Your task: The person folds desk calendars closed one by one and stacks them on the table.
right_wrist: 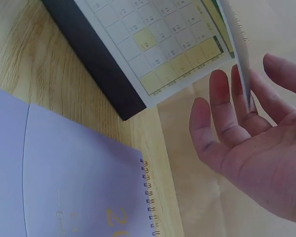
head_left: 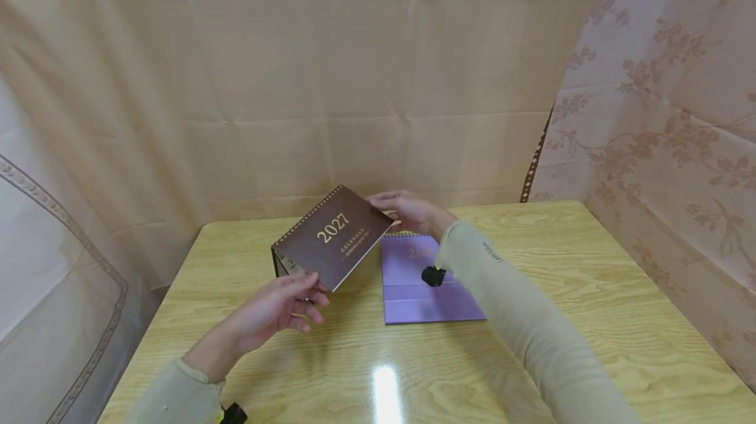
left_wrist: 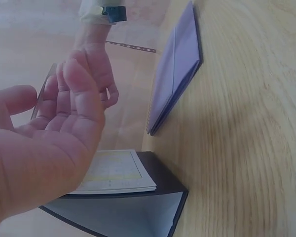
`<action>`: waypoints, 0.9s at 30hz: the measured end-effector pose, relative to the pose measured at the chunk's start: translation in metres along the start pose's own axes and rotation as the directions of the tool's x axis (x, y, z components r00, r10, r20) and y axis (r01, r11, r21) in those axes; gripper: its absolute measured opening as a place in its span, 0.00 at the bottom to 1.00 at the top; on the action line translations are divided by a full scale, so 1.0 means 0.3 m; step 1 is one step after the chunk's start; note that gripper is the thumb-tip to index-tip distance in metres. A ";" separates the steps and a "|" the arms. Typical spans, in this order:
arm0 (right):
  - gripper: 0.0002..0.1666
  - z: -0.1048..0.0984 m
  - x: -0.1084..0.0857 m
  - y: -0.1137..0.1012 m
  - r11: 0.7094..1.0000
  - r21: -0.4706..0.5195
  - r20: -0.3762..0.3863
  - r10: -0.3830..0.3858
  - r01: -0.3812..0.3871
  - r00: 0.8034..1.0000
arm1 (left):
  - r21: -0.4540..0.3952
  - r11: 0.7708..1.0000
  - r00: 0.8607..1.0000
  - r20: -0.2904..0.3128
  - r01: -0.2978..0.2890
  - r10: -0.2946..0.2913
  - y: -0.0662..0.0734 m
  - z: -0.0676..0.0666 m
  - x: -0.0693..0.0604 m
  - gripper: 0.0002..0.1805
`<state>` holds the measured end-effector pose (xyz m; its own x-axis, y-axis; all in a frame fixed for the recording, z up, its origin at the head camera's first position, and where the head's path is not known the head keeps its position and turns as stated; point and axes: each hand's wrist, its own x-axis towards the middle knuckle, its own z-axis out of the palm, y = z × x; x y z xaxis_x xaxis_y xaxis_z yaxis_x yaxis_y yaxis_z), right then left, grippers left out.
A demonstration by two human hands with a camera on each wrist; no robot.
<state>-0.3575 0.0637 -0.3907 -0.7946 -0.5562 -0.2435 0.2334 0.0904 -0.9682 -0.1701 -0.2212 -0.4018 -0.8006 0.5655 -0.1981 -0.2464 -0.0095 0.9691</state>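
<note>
A dark brown desk calendar [head_left: 336, 233] with "2027" in gold on its cover stands tented on the table, its front cover raised off the printed pages [right_wrist: 153, 44]. My left hand [head_left: 277, 309] is at the cover's lower left corner, fingers loosely bent and thumb apart. At the cover's right corner is my right hand [head_left: 410, 212]; in the right wrist view the cover's edge passes among its spread fingers, with the thumb standing away. Under the right forearm a purple spiral calendar [head_left: 413, 286] lies on the table, its gold print partly hidden.
The wood-grain table [head_left: 331, 371] carries both calendars. A beige curtain [head_left: 307, 83] hangs along its back edge, with a floral curtain [head_left: 667, 135] at the right and a pale one [head_left: 53, 266] at the left.
</note>
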 end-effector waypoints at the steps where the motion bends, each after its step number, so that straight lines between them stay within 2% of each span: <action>1: 0.26 0.000 0.000 0.001 1.000 -0.006 -0.002 0.004 -0.004 1.000 | 0.010 1.000 1.000 -0.008 0.008 -0.008 -0.003 0.000 0.002 0.18; 5: 0.26 0.004 -0.003 0.000 0.999 -0.038 -0.012 0.014 -0.014 1.000 | 0.097 0.994 0.996 -0.085 0.041 -0.032 -0.017 0.003 0.007 0.20; 7: 0.26 0.005 -0.002 0.001 0.998 -0.054 -0.015 0.019 -0.020 1.000 | 0.159 0.986 0.991 -0.132 0.045 -0.024 -0.026 0.005 0.010 0.21; 11: 0.25 0.009 0.002 0.005 0.996 -0.080 -0.017 0.032 -0.033 0.999 | 0.278 0.960 0.982 -0.191 0.038 0.016 -0.043 0.007 0.019 0.23; 15: 0.25 0.015 0.006 0.008 0.994 -0.105 -0.027 0.037 -0.040 0.999 | 0.385 0.922 0.973 -0.227 0.043 0.049 -0.059 0.005 0.027 0.22; 19: 0.26 0.024 0.011 0.016 0.991 -0.131 -0.037 0.033 -0.037 0.999 | 0.497 0.865 0.955 -0.282 0.064 0.092 -0.075 0.008 0.029 0.19; 23: 0.27 0.035 0.013 0.023 0.989 -0.144 -0.053 0.026 -0.033 0.998 | 0.591 0.802 0.930 -0.337 0.085 0.150 -0.082 0.017 0.028 0.16; 27: 0.28 0.043 0.020 0.034 0.984 -0.178 -0.083 0.015 -0.029 0.996 | 0.658 0.741 0.905 -0.385 0.133 0.179 -0.083 0.029 0.030 0.14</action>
<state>-0.3527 0.0504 -0.4013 -0.8348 -0.4845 -0.2616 0.1531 0.2521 -0.9555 -0.1662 -0.2086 -0.4265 -0.9792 0.1929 -0.0627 0.0699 0.6110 0.7885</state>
